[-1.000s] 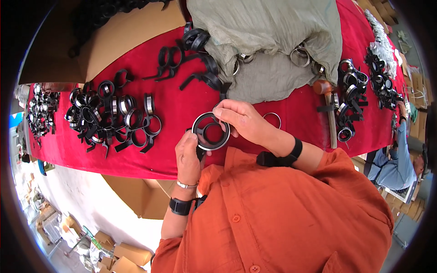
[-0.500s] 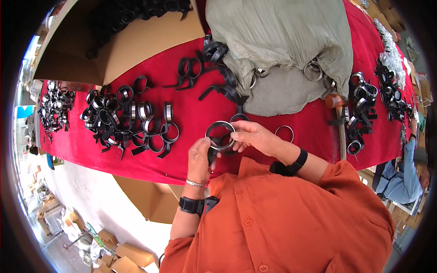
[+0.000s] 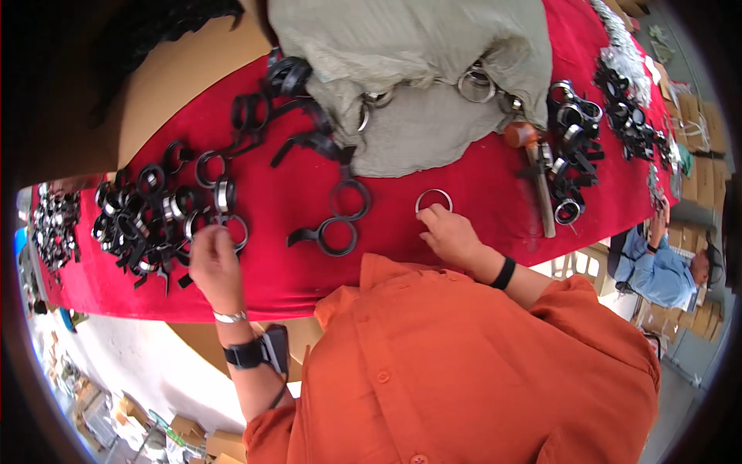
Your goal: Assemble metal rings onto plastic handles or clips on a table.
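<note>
A thin silver metal ring (image 3: 433, 193) lies on the red cloth at the middle right. My right hand (image 3: 454, 238) has its fingers closed at the ring's near rim. Further left, my left hand (image 3: 216, 267) is over the near edge of a pile of black ring clamps (image 3: 135, 224), several with silver bands inside. Its fingers point down and are blurred, so whether they hold a piece is unclear. Between my hands lie two black rings with tabs, a nearer one (image 3: 338, 254) and one just beyond it (image 3: 352, 181).
A grey-green cloth sack (image 3: 417, 46) with metal rings at its mouth covers the back. An orange-headed mallet (image 3: 533, 166) lies to the right, beside more black clamps (image 3: 572, 147). A cardboard box (image 3: 185, 85) stands at the back left. Far right, a person in blue (image 3: 661, 267) works.
The view has shifted. My hands have parted from the ring piece they held together; the left went to the pile on the left, the right to the loose silver ring.
</note>
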